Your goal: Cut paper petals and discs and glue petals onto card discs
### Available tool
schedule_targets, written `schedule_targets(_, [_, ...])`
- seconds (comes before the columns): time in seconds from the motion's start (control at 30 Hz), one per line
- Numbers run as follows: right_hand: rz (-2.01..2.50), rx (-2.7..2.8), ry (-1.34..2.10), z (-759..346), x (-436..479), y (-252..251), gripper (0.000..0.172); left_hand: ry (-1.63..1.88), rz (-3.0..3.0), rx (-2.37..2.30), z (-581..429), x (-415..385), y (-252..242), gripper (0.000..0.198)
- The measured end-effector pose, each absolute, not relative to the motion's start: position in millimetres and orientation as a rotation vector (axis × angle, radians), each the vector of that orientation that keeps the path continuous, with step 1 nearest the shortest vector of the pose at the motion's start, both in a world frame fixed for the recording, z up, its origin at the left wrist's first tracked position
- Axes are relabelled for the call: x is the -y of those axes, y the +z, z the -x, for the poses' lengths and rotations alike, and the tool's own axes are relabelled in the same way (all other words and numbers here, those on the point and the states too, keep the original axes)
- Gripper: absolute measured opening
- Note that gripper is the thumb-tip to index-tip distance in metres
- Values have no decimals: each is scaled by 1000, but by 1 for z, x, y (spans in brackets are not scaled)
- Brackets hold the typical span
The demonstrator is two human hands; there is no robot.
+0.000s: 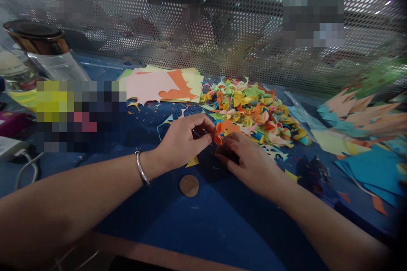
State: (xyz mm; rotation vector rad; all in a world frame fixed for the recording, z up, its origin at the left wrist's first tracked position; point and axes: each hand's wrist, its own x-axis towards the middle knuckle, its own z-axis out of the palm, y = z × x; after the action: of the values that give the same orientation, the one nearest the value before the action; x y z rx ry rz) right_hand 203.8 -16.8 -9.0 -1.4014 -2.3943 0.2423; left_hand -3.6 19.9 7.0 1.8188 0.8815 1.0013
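Between my hands is a small curled piece of orange paper, in front of a heap of coloured paper pieces. My left hand, with a silver bangle at its wrist, pinches thumb and forefinger together at the paper's left edge. From the right, my right hand has its bent fingers against the paper's lower side; its fingertips are partly hidden. Below them on the blue table lies a round brown disc. A yellow paper scrap lies just under my left hand.
Cut paper sheets are stacked at the back. At right are blue sheets, pointed peach and blue paper shapes and a dark blue tool. A lidded clear container stands left. A perforated metal screen closes off the back.
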Motion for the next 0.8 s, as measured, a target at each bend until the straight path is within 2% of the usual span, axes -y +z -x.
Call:
schedule_targets(0.3, [1362,2368,265,-208,20,-6,12,1023,-1861,-904,6,-22,7,9])
schedule_targets(0.8, [1308,2395,199,-201,20,-12,13,1025,-1876,-908,6,-22,7,5])
